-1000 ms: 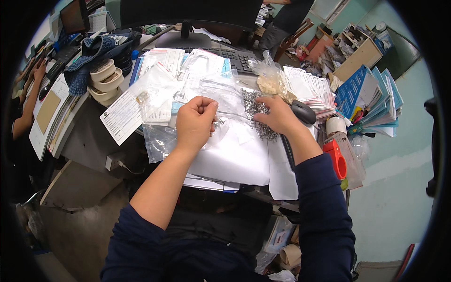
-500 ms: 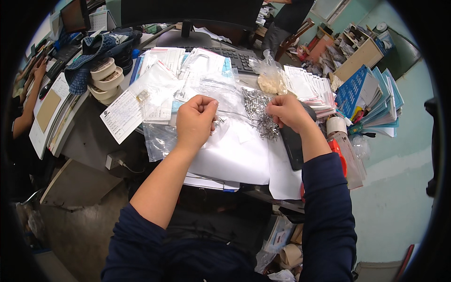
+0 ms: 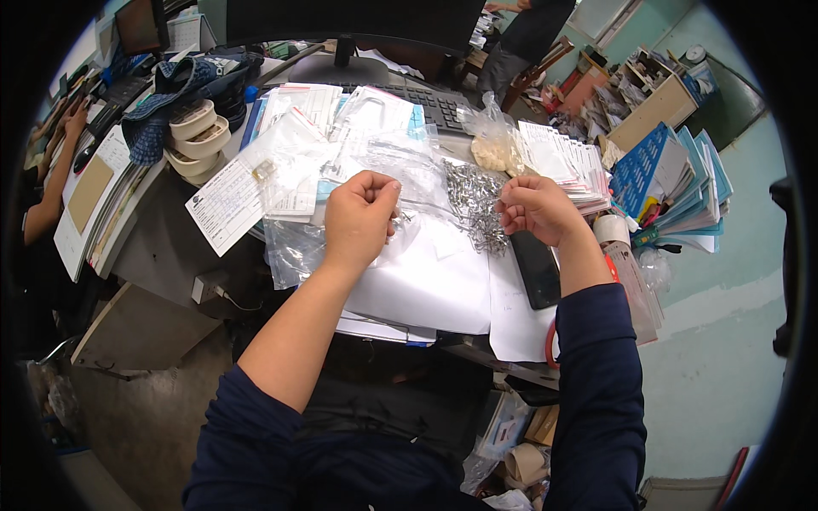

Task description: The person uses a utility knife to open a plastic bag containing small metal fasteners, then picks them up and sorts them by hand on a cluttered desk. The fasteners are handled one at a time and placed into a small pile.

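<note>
Small metal pieces (image 3: 470, 198) lie heaped between the hands near black phone (image 3: 537, 272), left hand (image 3: 362, 217) clenched, contents hidden, right hand (image 3: 541, 211) half-curled, grip unclear; probably mid-picking, next move calling for precise fingertip pinch.

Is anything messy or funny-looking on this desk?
Yes, two things. The pile of small metal pieces lies loose beside the right hand, not in a container, so it looks a bit spilled, though maybe on purpose. And the white card at the left sits crooked, seeming to poke past the desk's edge.
</note>
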Demonstrator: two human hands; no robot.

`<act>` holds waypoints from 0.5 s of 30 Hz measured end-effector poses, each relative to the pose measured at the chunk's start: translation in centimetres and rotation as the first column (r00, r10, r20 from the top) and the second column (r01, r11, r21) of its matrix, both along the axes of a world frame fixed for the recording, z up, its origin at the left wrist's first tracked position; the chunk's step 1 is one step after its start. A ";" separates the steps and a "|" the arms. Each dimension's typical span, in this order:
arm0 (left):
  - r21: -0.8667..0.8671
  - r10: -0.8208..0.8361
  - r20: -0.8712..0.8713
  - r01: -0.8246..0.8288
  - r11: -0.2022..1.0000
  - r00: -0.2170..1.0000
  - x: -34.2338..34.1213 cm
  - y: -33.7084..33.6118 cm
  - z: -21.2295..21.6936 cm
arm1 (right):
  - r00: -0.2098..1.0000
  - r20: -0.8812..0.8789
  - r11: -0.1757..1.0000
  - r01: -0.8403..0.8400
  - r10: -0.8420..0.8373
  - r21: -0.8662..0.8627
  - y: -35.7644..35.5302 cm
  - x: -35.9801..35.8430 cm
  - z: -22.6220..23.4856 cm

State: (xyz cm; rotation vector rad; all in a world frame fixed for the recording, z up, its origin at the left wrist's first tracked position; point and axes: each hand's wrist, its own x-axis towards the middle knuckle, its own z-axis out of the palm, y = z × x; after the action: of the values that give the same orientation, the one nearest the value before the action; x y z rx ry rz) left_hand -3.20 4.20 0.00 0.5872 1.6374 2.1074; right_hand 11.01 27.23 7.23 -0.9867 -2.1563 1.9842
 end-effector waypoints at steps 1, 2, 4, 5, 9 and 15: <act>0.005 -0.002 0.003 0.002 1.000 1.000 0.0 0.0 0.0 | 1.000 -0.017 1.000 0.007 -0.007 -0.016 -0.1 0.0 0.1; -0.001 0.003 -0.002 -0.003 1.000 1.000 0.0 0.0 -0.1 | 1.000 -0.023 1.000 0.019 -0.019 -0.014 -0.2 -0.1 0.0; -0.013 0.013 -0.012 -0.014 1.000 1.000 0.0 0.0 -0.1 | 0.998 -0.035 0.999 0.043 -0.043 -0.010 -0.3 -0.1 -0.1; -0.009 0.009 -0.012 -0.009 1.000 1.000 0.0 0.0 -0.1 | 1.000 -0.020 1.000 0.012 -0.012 -0.010 -0.1 0.0 -0.1; -0.002 -0.002 -0.022 0.002 1.000 1.000 0.0 0.0 -0.1 | 0.999 0.027 0.999 -0.033 0.033 -0.007 0.4 0.2 -0.2; -0.026 0.002 -0.024 -0.003 1.000 1.000 -0.1 0.0 -0.1 | 1.000 0.027 1.000 0.016 -0.016 -0.015 -0.8 0.2 0.1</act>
State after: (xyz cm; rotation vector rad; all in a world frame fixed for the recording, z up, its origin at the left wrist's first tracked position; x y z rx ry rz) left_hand -3.28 4.21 -0.07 0.6051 1.6767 2.0852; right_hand 11.16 26.46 7.31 -1.0355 -2.1432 1.9943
